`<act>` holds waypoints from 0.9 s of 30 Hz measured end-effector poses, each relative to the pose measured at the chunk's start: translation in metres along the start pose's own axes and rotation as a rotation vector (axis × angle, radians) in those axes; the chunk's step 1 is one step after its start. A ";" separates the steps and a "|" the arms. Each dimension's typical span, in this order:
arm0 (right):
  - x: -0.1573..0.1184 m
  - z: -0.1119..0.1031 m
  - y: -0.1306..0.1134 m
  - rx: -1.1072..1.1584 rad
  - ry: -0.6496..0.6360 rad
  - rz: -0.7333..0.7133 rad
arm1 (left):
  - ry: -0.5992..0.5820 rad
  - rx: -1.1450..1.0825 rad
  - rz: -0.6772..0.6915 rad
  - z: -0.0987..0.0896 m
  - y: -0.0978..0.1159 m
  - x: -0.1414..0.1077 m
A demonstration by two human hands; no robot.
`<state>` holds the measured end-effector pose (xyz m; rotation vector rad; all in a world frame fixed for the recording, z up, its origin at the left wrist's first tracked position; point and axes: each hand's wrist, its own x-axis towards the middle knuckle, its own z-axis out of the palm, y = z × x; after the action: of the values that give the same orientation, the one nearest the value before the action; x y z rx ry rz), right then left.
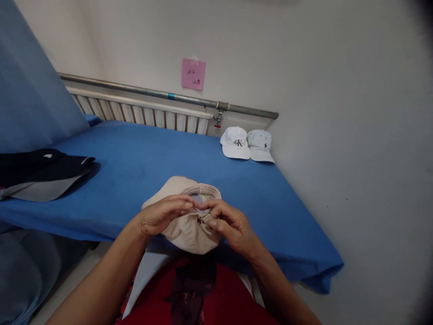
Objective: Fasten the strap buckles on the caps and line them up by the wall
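A beige baseball cap (pixel 191 237) is in front of me at the near edge of the blue-covered bed, its back opening and adjusting strap facing up. My right hand (pixel 233 225) pinches the strap near its small metal buckle (pixel 199 220) between thumb and fingers. Lying across the cap's left side, my left hand (pixel 165 214) has its fingers stretched out flat, the tips reaching the opening near the right fingers. The cap's brim points to the far left, partly behind my left hand.
A white cap with black letters (pixel 236 143) and a pale cap (pixel 260 145) sit side by side at the bed's (pixel 152 153) far right corner. Dark caps (pixel 43 169) lie at left. Behind are a radiator (pixel 145 113), a metal pipe (pixel 135 90) and a pink note (pixel 193 73).
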<state>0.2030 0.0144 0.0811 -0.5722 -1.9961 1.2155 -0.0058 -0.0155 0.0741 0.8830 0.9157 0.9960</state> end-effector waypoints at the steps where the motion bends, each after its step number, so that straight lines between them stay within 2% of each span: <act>1: 0.000 0.000 -0.001 -0.044 0.002 -0.016 | 0.035 -0.015 0.002 0.001 0.002 -0.001; 3: 0.000 0.001 -0.002 -0.116 0.008 -0.049 | 0.072 -0.033 -0.007 0.004 0.004 -0.001; 12: -0.004 0.002 -0.004 -0.340 0.030 -0.127 | 0.049 -0.051 -0.055 0.010 0.005 -0.003; 22: -0.005 0.007 -0.011 -0.475 0.116 -0.215 | 0.084 -0.043 0.017 0.030 0.012 -0.004; 27: -0.004 0.010 -0.012 -0.498 0.104 -0.219 | 0.107 0.010 0.055 0.035 0.009 -0.006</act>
<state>0.1981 0.0006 0.0878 -0.6188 -2.2094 0.5432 0.0221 -0.0245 0.0960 0.8742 0.9920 1.0953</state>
